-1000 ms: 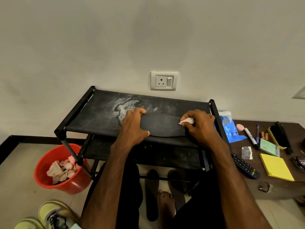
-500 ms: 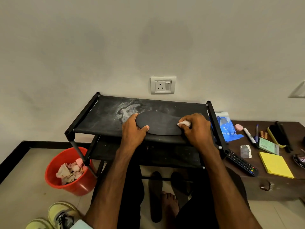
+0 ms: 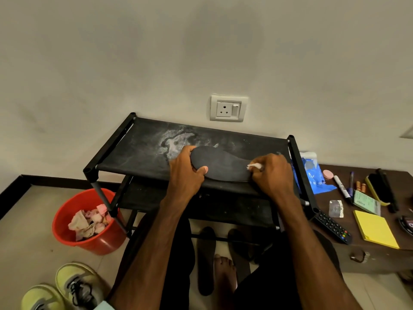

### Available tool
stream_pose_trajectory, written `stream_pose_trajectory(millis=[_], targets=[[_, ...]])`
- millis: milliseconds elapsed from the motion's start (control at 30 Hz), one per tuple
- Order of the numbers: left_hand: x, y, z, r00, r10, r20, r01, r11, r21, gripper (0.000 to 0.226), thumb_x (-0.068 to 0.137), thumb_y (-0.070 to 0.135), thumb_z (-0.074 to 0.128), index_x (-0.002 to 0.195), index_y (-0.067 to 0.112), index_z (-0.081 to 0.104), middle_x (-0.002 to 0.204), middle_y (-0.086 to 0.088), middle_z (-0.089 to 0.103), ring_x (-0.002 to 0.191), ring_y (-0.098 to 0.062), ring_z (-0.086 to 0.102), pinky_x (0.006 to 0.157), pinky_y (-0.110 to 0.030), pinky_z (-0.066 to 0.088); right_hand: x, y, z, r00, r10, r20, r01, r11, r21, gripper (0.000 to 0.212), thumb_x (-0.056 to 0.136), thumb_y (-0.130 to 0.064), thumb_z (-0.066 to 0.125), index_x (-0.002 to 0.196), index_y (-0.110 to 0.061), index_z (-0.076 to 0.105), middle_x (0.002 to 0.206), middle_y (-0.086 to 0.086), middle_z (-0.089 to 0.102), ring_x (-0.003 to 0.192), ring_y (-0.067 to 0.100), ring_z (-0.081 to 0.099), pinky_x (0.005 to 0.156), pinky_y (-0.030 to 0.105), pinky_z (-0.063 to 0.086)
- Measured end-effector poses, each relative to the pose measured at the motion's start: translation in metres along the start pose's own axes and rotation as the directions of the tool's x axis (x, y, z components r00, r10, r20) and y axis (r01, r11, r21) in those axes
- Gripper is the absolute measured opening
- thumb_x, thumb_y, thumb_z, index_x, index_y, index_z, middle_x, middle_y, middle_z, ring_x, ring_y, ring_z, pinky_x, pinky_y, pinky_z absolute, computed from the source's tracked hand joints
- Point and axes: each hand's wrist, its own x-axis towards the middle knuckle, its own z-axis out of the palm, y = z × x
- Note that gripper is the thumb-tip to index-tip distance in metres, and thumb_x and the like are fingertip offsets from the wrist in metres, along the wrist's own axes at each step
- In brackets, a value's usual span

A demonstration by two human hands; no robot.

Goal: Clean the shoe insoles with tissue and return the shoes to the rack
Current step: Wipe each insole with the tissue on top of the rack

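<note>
The insole [image 3: 221, 165] lay flat on the rack's [image 3: 143, 153] top shelf, near its front edge. The left hand [image 3: 185, 175] gripped its rounded end, with the thumb on top and the fingers curled round the far edge. The right hand [image 3: 272, 175] pinched a wad of white tissue [image 3: 254, 166] against the other end. A second insole [image 3: 206, 260] lay on the floor under the rack. Yellow shoes [image 3: 73, 285] stood at lower left, near a red bucket [image 3: 89, 245] of crumpled paper.

Rack top [image 3: 134, 153] lies open left of the insole [image 3: 223, 165].

A home: shoe rack [image 3: 138, 153] below a wall socket [image 3: 228, 108], TV remote [image 3: 333, 227] on low table [image 3: 380, 256].
</note>
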Motion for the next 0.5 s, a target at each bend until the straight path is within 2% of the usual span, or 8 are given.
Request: stream_pose_trajectory(millis=[67,167,233,300,367,433,500], targets=[[0.001,-0.003,0.003,1.000,0.011,-0.001,-0.011,1.000,-0.004,0.054,0.080,0.015,0.081,0.128,0.016,0.055,0.117,-0.003,0.064,0.104,-0.023,0.063,0.080,-0.025,0.056,0.000,-0.005,0.001,0.999,-0.035,0.015,0.035,0.999,-0.028,0.014,0.082,-0.024,0.070,0.089,-0.021,0.082,0.084,0.006,0.076,0.087,0.035,0.067,0.082,0.043,0.056],[0.002,-0.006,0.005,1.000,0.014,0.000,-0.014,1.000,0.007,0.053,0.080,0.014,0.081,0.125,0.020,0.054,0.117,-0.005,0.063,0.103,-0.024,0.063,0.073,-0.019,0.051,-0.012,-0.030,0.014,0.977,-0.194,0.086,0.199,0.979,-0.053,0.013,0.084,-0.018,0.069,0.087,-0.019,0.081,0.085,0.007,0.071,0.088,0.032,0.059,0.074,0.039,0.049],[0.003,-0.007,0.006,1.000,0.009,-0.002,-0.009,1.000,0.001,0.053,0.079,0.015,0.082,0.123,0.023,0.053,0.118,-0.004,0.062,0.106,-0.025,0.062,0.078,-0.030,0.057,-0.017,-0.040,0.015,0.963,-0.247,0.108,0.254,0.966,-0.053,0.014,0.084,-0.017,0.069,0.090,-0.021,0.081,0.087,0.006,0.069,0.090,0.030,0.056,0.074,0.039,0.047],[0.001,-0.006,0.005,1.000,0.013,-0.007,-0.013,1.000,-0.006,0.053,0.079,0.015,0.083,0.122,0.024,0.053,0.117,-0.002,0.062,0.106,-0.026,0.062,0.083,-0.041,0.059,-0.012,-0.032,0.008,0.975,-0.194,0.104,0.200,0.978,-0.051,0.016,0.082,-0.020,0.069,0.089,-0.025,0.082,0.082,0.005,0.072,0.086,0.030,0.061,0.073,0.037,0.049],[0.001,-0.005,0.004,1.000,0.025,-0.012,-0.025,1.000,-0.015,0.052,0.079,0.014,0.082,0.121,0.024,0.053,0.116,-0.001,0.062,0.103,-0.027,0.063,0.083,-0.044,0.059,-0.005,-0.017,-0.002,0.995,-0.070,0.072,0.075,0.995,-0.062,0.015,0.080,-0.022,0.069,0.086,-0.024,0.083,0.076,0.007,0.074,0.079,0.031,0.066,0.071,0.034,0.051],[0.000,-0.004,0.004,0.999,0.041,-0.016,-0.042,0.999,-0.028,0.052,0.080,0.012,0.082,0.121,0.022,0.052,0.115,0.000,0.061,0.101,-0.026,0.064,0.081,-0.042,0.060,-0.001,-0.005,-0.008,0.999,0.008,0.033,-0.007,0.998,-0.056,0.013,0.080,-0.021,0.071,0.084,-0.021,0.083,0.075,0.007,0.074,0.075,0.030,0.066,0.071,0.031,0.048],[0.000,-0.004,0.004,0.998,0.053,-0.019,-0.053,0.998,-0.030,0.051,0.080,0.011,0.081,0.122,0.021,0.052,0.115,-0.001,0.061,0.100,-0.024,0.065,0.077,-0.035,0.059,-0.006,-0.013,-0.005,0.998,-0.039,0.050,0.044,0.994,-0.096,0.010,0.080,-0.019,0.072,0.082,-0.019,0.082,0.075,0.007,0.071,0.078,0.029,0.063,0.071,0.031,0.046]])
